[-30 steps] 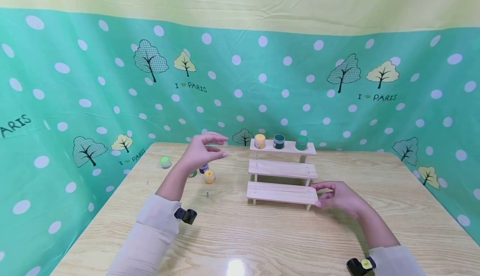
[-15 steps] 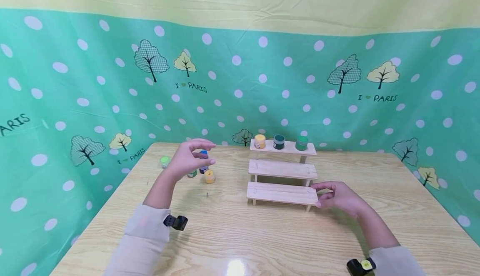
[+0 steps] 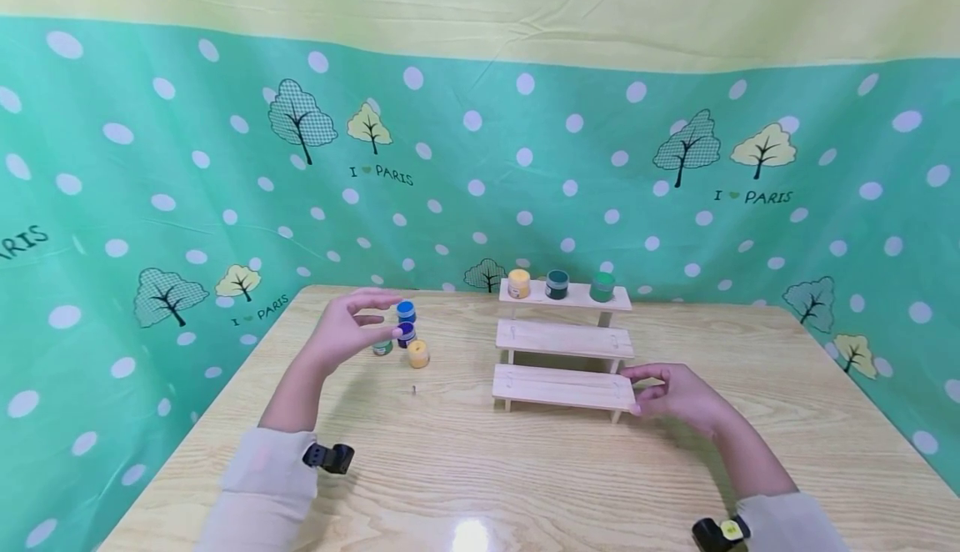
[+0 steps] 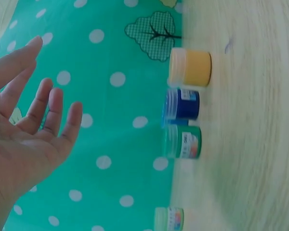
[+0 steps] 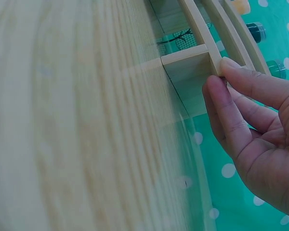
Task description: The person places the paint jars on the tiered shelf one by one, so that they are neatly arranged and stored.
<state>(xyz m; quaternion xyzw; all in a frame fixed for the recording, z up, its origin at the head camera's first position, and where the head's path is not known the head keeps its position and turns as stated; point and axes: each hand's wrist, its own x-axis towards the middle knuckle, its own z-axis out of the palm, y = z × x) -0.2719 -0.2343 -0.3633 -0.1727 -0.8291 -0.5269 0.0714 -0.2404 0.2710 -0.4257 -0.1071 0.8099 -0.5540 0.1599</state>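
My left hand (image 3: 347,331) hovers over the table's left side, holding nothing, its fingers loosely bent with thumb and fingertips apart. Beside it stand small paint jars: a blue one (image 3: 406,311), a dark blue one (image 3: 406,334), a green one (image 3: 382,347) and a yellow-orange one (image 3: 418,354). A light green jar (image 4: 168,219) shows in the left wrist view; the hand hides it from the head view. My right hand (image 3: 678,398) pinches the right end of the lowest board of a three-step wooden rack (image 3: 562,385) between thumb and fingers.
On the rack's top step stand a yellow-orange jar (image 3: 518,283), a dark green jar (image 3: 557,284) and a green jar (image 3: 602,287). A tiny dark bit (image 3: 414,389) lies on the wooden table (image 3: 420,469). Behind hangs a green dotted curtain (image 3: 450,160).
My left hand has moved left and slightly down, away from the rack, uncovering the blue jars and covering the light green one. The right hand stays at the rack.
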